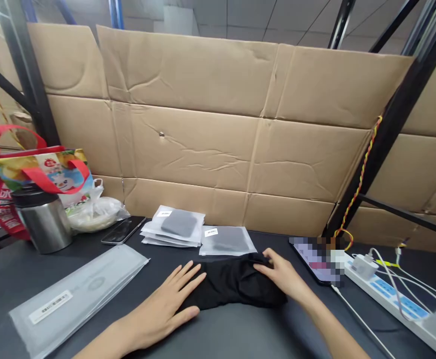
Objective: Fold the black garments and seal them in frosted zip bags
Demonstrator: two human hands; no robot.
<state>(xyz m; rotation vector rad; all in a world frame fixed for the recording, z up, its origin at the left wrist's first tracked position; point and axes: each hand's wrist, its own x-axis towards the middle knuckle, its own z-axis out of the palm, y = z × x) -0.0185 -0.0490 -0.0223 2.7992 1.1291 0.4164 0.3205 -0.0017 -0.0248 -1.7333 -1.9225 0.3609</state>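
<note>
A piece of black fabric, rumpled at its right end, lies on the dark table in front of me. Flat on its left end rests my left hand, fingers stretched and thumb apart. At the upper right edge of the fabric, my right hand has its thumb and fingers bent around a fold, gripping it. Just behind the fabric lie a frosted plastic pouch with a dark item inside and a small stack of similar pouches with barcode labels. Left of my left hand are long frosted packets.
A steel bottle, a red-handled bag, a clear plastic bag and a dark phone stand or lie at left. At right are another phone on a cable and a power strip. Cardboard walls the back.
</note>
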